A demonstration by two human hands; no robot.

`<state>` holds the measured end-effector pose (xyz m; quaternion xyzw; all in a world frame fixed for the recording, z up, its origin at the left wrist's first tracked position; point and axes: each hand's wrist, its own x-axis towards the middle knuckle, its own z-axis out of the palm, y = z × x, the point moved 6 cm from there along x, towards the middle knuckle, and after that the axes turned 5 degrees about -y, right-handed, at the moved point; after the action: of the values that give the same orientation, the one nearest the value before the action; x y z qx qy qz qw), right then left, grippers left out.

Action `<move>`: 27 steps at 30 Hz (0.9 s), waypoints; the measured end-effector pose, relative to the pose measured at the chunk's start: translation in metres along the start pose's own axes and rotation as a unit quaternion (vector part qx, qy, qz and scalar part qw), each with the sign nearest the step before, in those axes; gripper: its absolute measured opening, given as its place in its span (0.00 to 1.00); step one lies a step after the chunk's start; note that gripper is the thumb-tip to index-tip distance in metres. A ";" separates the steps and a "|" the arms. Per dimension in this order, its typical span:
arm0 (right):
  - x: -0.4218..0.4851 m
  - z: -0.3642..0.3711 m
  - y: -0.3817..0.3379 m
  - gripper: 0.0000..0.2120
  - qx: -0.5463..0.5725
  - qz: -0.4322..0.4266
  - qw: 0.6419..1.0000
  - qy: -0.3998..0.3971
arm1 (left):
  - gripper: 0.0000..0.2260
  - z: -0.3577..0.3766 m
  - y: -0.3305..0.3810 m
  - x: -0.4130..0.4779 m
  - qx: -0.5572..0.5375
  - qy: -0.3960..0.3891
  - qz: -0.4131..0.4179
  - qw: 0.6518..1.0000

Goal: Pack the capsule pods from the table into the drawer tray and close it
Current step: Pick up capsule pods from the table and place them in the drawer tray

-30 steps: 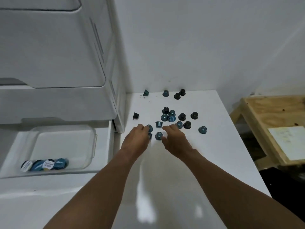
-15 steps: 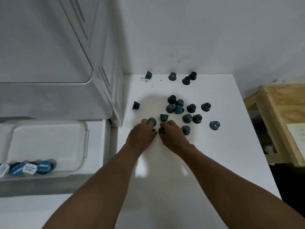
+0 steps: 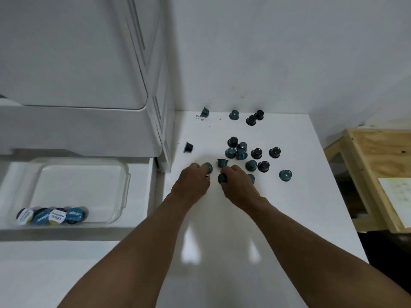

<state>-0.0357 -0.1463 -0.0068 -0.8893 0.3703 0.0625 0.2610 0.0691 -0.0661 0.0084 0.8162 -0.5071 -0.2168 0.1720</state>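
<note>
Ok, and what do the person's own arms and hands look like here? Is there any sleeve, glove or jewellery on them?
Both arms are bare from the bottom edge of the picture up to the hands. No sleeve shows on the left forearm or the right forearm. The left hand and right hand wear no gloves. No watch or bracelet shows on either wrist, and I can make out no ring.

single head view, steeply down over white table (image 3: 222, 218)
</note>
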 end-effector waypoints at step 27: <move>-0.277 -0.088 -0.133 0.11 0.008 -0.207 0.964 0.169 | 0.17 -0.117 0.089 -0.315 0.003 0.247 -0.041 0.968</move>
<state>-0.1503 0.0604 0.2086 -0.9418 0.2177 -0.1474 0.2093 -0.0590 0.1876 0.2087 0.8649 -0.4161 -0.0141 0.2803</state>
